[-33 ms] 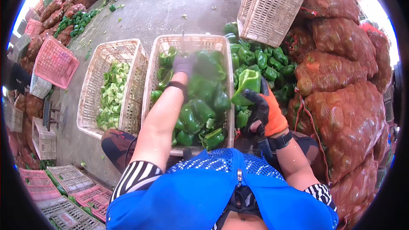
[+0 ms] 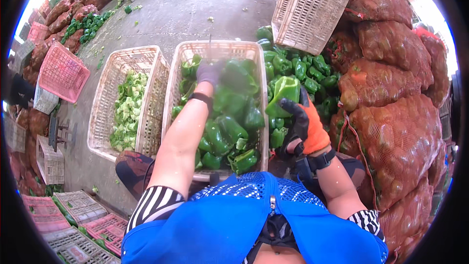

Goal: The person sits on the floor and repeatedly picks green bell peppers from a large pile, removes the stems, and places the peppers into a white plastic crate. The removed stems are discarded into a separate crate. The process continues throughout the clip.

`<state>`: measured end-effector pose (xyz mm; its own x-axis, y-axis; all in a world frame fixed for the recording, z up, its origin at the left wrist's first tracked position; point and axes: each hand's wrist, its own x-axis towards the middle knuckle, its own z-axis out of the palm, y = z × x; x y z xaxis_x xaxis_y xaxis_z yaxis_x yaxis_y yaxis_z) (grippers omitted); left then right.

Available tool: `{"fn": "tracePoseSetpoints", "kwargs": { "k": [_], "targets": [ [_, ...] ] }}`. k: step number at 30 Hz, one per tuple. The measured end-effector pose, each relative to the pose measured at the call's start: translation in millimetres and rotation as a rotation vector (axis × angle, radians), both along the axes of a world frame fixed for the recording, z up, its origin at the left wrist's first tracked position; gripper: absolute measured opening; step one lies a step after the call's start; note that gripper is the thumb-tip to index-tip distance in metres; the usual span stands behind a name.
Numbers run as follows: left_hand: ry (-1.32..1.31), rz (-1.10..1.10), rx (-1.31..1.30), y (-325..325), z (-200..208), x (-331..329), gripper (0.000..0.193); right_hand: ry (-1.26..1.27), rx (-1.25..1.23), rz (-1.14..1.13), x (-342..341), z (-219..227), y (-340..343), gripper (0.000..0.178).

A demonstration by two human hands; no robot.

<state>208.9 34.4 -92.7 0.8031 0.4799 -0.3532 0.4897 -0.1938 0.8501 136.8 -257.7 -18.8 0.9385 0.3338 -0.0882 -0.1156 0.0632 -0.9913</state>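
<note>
My right hand (image 2: 311,126), in an orange and black glove, grips a large green bell pepper (image 2: 284,94) just right of the middle crate. Its fingers wrap the pepper's lower right side. My left hand (image 2: 208,74), in a greyish purple glove, is curled over the far part of the pale plastic crate (image 2: 166,112). A thin upright strip like a blade (image 2: 210,44) rises from it; haze blurs its fingers. Green bell peppers (image 2: 225,132) fill this crate, and some near ones look cut open at the top.
To the left, a pale crate (image 2: 97,112) holds light green pepper scraps (image 2: 129,110). Loose peppers (image 2: 320,63) are heaped on the right below a tilted crate (image 2: 312,10). Red mesh sacks (image 2: 395,137) are stacked at far right. Pink and white crates (image 2: 80,210) stand at lower left.
The pepper in my right hand has tilted slightly more upright. My left hand stays in nearly the same place over the crate.
</note>
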Motion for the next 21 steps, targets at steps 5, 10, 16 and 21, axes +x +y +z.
{"fn": "tracePoseSetpoints", "kwargs": {
  "k": [5, 10, 16, 21],
  "targets": [
    [0.126, -0.495, 0.440, 1, -4, 50, 0.079, -0.240, 0.072, -0.040, 64, -25, 27, 0.055],
    [0.141, -0.597, 0.119, 11, -13, 31, 0.055, -0.221, 0.073, -0.145, 109, -35, 54, 0.068],
    [-0.256, 0.068, -0.555, 28, -17, -54, 0.055, -0.384, -0.214, -0.072, 118, -36, 110, 0.086],
    [-0.457, -0.166, -0.215, 9, 44, -106, 0.050, -0.019, 0.201, 0.582, 55, -32, 100, 0.068]
  ]
}}
